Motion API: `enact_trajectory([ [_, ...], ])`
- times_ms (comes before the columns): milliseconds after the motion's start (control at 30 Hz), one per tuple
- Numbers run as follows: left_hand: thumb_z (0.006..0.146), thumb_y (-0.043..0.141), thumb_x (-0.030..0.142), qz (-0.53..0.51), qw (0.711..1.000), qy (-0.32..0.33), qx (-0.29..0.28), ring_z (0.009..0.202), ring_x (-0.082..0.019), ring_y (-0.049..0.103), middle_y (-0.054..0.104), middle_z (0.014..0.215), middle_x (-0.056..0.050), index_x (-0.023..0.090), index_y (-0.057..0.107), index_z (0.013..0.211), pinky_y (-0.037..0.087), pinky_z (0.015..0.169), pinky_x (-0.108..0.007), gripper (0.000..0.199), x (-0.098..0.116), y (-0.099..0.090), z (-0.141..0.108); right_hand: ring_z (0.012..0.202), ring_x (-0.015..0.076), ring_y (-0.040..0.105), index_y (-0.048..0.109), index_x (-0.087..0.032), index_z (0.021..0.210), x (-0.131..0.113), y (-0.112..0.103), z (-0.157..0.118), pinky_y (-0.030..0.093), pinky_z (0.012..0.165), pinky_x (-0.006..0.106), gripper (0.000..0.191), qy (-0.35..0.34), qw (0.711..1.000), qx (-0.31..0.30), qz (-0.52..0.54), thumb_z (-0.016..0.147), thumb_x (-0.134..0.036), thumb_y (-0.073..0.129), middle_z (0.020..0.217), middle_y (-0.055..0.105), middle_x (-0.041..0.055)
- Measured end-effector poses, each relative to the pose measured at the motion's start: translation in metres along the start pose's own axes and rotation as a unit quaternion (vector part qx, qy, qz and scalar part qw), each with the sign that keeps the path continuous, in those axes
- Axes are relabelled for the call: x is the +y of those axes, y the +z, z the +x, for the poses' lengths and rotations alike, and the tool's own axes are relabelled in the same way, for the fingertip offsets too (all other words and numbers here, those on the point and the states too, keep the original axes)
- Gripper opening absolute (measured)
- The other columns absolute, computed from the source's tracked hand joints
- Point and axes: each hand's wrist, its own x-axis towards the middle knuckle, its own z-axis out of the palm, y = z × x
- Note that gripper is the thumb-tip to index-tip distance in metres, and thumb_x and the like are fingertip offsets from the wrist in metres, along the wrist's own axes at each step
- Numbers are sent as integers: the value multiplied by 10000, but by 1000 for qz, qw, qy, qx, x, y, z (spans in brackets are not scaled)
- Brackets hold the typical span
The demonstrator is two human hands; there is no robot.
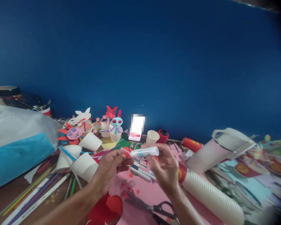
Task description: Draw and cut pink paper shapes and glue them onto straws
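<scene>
The right hand (162, 167) grips a smooth plastic glue stick (144, 152) at center frame, just beside a red paper scrap (126, 153) pinched by the left hand (109, 172), above pink paper (150, 195).

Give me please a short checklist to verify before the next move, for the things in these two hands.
1. Glue stick held firmly in the right hand: ok, gripped between thumb and fingers.
2. Red paper piece pinched in the left hand: ok, it sits at the fingertips.
3. Cap off the glue stick: cannot tell, the view does not show it.
4. Scissors away from both hands: ok, they lie below the hands.
5. Pink paper free of scraps: not ok, small red paper scraps lie on it.
</scene>
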Motion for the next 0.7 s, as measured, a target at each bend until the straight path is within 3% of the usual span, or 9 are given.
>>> enact_trajectory([
  [100, 706, 664, 295, -17, 1000, -10, -8, 794, -206, 668, 712, 772, -91, 128, 627, 806, 476, 700, -290, 198, 2, 0, -3, 860, 191, 628, 556, -212, 993, 1, 2, -3, 507, 767, 326, 248, -69, 993, -46, -84, 759, -135, 581, 949, 660, 58],
  [300, 717, 661, 266, -48, 998, -19, -36, 707, -161, 647, 692, 739, -57, 119, 642, 764, 481, 710, -281, 156, 3, 2, -8, 865, 173, 650, 535, -232, 1021, -2, 3, -4, 517, 766, 281, 304, -180, 964, -78, -181, 746, -113, 585, 978, 681, 38],
  [533, 746, 563, 175, -96, 993, -10, -63, 858, -216, 651, 707, 864, -103, 111, 660, 843, 460, 864, -356, 151, 6, 3, -12, 917, 186, 653, 496, -223, 1115, 4, 3, -4, 538, 773, 303, 396, -263, 930, -90, -239, 746, -102, 576, 1012, 684, 60],
  [700, 726, 570, 162, -111, 990, -16, -81, 902, -227, 646, 709, 907, -108, 121, 673, 844, 452, 890, -365, 162, 4, 4, -14, 920, 190, 656, 483, -209, 1158, 6, 0, -6, 545, 763, 305, 412, -268, 923, -98, -259, 764, -118, 566, 1024, 684, 73],
])
